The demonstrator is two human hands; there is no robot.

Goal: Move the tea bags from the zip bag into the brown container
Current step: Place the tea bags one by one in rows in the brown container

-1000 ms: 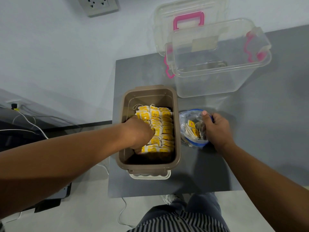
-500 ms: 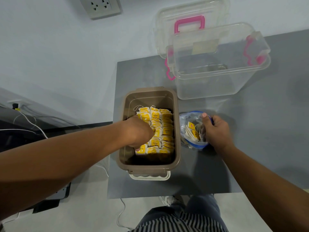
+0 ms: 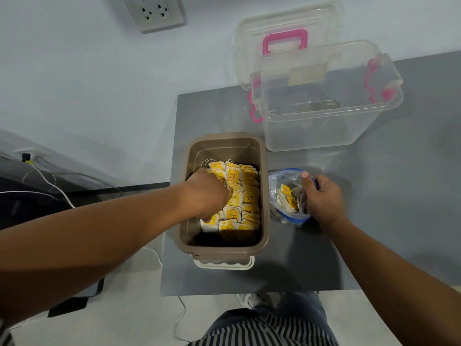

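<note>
Head cam: zip bag (image 3: 287,196) is being gripped by right hand (image 3: 321,198); tea bags (image 3: 245,196) in brown container (image 3: 224,143) being touched by left hand (image 3: 207,193), grip unclear.

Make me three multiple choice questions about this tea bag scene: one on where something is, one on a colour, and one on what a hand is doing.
1. Where is the zip bag relative to the brown container?
A) inside it
B) on the table, to its right
C) on the floor

2. What colour is the handle on the clear lid?
A) green
B) black
C) pink

3. What is the right hand doing?
A) gripping the zip bag's open top
B) lying flat on the table
C) held up in the air, empty

Answers:
1 B: the bag lies on the grey table beside the container's right wall.
2 C: the handle is bright pink.
3 A: its thumb and fingers curl round the bag's rim.
</note>
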